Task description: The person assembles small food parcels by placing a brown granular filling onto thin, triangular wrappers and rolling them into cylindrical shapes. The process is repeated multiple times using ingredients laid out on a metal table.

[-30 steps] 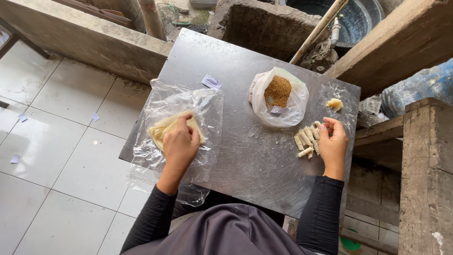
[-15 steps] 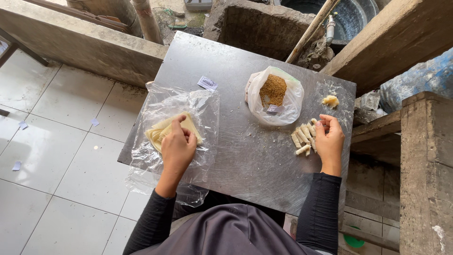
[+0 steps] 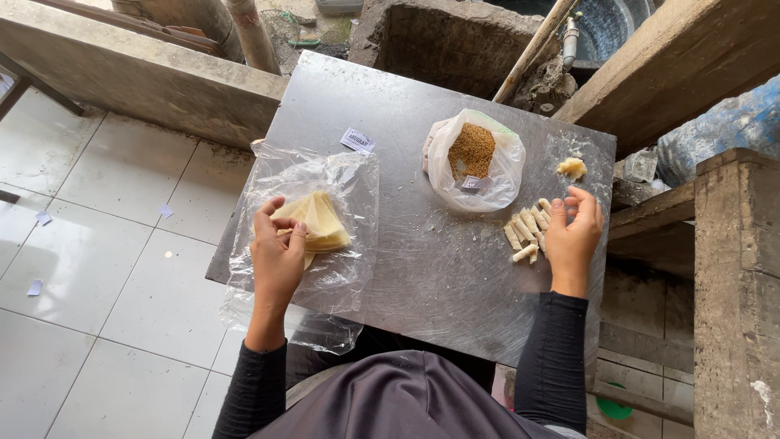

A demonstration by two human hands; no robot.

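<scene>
- The left hand rests on a stack of thin pale-yellow wrapper sheets, thumb and forefinger pinched on the near-left edge of the top sheet, the other fingers loosely curled.
- The sheets lie fanned on a clear plastic bag spread flat over the left side of the metal table; the bag's near end hangs off the table's near edge.
- The right hand sits at the right side of the table, fingers bent inward with the tips close together; whether they hold anything I cannot tell.
- Just left of that hand, touching or nearly so, lies a cluster of small pale rolled pieces, side by side.
- Farther away, at mid-table, an open white plastic bag holds brown crumbly filling.
- A small yellowish lump lies far right, near the table's edge.
- A small white paper label lies far left on the table, beyond the clear bag.
- White floor tiles spread out left of the table.
</scene>
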